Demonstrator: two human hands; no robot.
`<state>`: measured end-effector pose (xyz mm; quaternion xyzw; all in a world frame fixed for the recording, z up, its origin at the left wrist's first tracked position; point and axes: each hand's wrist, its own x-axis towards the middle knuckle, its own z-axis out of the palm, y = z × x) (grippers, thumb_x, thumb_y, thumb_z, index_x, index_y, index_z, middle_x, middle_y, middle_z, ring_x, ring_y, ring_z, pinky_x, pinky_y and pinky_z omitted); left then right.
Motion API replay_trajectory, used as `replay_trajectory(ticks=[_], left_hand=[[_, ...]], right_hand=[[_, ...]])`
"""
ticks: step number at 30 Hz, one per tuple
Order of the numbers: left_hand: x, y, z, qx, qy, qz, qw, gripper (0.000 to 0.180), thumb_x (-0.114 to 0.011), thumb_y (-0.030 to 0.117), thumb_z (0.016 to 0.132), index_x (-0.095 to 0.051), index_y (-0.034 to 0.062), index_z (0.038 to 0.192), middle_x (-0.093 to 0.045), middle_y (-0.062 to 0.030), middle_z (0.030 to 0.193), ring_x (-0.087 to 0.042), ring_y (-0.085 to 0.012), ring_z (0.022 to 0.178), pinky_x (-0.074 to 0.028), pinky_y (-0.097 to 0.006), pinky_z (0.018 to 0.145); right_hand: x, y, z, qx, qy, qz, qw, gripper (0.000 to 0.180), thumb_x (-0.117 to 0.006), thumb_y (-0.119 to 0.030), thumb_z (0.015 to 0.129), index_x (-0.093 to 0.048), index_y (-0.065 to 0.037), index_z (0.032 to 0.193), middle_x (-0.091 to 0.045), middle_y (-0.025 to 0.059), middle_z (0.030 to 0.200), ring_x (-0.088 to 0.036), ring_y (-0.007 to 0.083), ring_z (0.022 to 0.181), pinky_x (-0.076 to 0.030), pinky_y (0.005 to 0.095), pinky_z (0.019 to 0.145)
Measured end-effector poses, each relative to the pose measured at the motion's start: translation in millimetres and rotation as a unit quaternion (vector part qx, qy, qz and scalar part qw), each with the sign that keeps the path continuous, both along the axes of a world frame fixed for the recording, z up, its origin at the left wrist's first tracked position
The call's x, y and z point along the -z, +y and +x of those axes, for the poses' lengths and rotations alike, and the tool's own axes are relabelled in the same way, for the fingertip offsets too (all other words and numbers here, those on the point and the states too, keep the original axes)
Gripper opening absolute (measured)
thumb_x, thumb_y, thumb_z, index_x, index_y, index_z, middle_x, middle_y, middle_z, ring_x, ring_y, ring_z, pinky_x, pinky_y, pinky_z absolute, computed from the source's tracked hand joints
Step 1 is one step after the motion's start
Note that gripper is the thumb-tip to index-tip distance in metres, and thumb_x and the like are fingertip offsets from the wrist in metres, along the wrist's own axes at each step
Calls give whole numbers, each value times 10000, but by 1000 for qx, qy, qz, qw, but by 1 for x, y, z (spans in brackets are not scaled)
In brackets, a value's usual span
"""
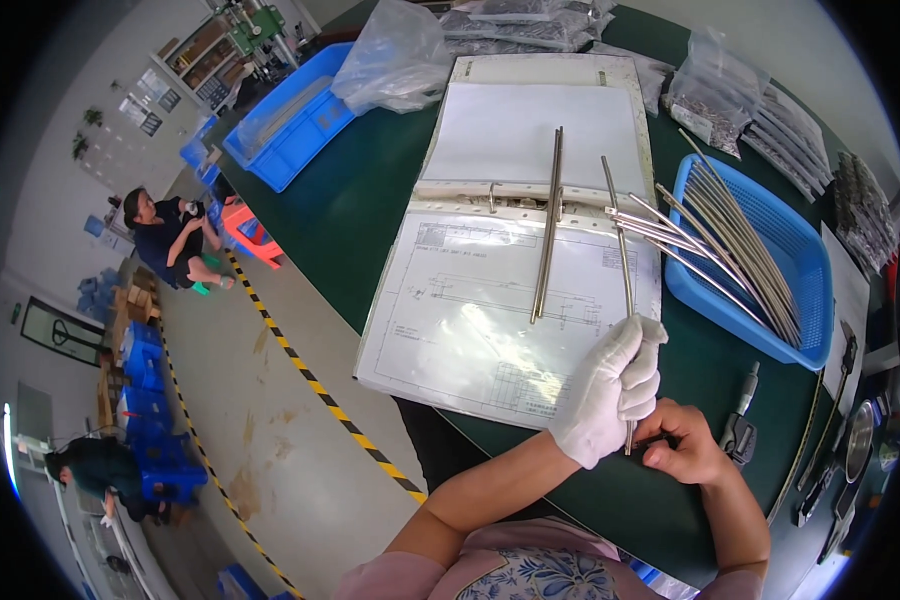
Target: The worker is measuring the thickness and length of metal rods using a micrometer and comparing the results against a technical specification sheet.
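Observation:
My left hand (615, 390), in a white glove, is closed around a thin metal rod (627, 270). The rod points away from me over an open binder (450, 330) with a drawing in a clear sleeve, and its lower end sticks out below the glove. Bare and curled, my right hand (692, 446) is beside that lower end; a small dark thing shows at its fingers, too hidden to name. A pair of metal rods (548, 230) lies across the binder rings. Just right of my hands is a digital micrometer (740, 430).
At right, a blue basket (820, 300) holds several rods, some jutting over the binder. Bagged parts (710, 95) line the far edge, near a blue bin (280, 170). Calipers (820, 495) lie far right. Two people are off left, beyond striped floor tape (310, 375).

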<state>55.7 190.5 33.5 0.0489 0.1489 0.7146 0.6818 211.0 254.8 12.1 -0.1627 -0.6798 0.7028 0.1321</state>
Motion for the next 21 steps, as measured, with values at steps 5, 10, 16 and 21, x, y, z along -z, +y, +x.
replay_trajectory(ticks=[5, 10, 16, 21], left_hand=[[0, 0, 4, 14, -14, -9, 1000, 246, -372, 294, 948, -499, 86, 920, -249, 71, 553, -177, -25, 409, -151, -191, 357], [-2, -1, 4, 13, -14, -5, 1000, 247, -360, 293, 953, -496, 89, 925, -249, 74, 552, -174, -23, 409, -145, -189, 356], [1, 0, 5, 10, 5, -8, 1000, 254, -357, 295, 953, -495, 84, 923, -250, 75, 547, -170, -23, 403, -140, -190, 354], [-1, 1, 7, 24, 1, -18, 1000, 258, -359, 299, 952, -497, 82, 922, -254, 72, 544, -173, -23, 401, -139, -191, 352]], right_hand=[[8, -1, 5, -49, 36, 6, 998, 205, -702, -16, 714, -544, -27, 844, -553, 2, 693, -486, 51, 619, -375, 195, 543], [8, 12, 1, -104, 26, 91, 990, 194, -701, -22, 713, -543, -25, 826, -557, 8, 705, -495, 59, 641, -375, 201, 542], [-6, 0, 0, -85, 1, -8, 996, 164, -683, -43, 734, -560, -27, 841, -566, 10, 724, -500, 63, 648, -363, 197, 525], [7, 12, -1, -153, 115, 249, 949, 156, -691, -65, 727, -566, -32, 814, -552, 15, 703, -473, 70, 593, -343, 200, 500]])
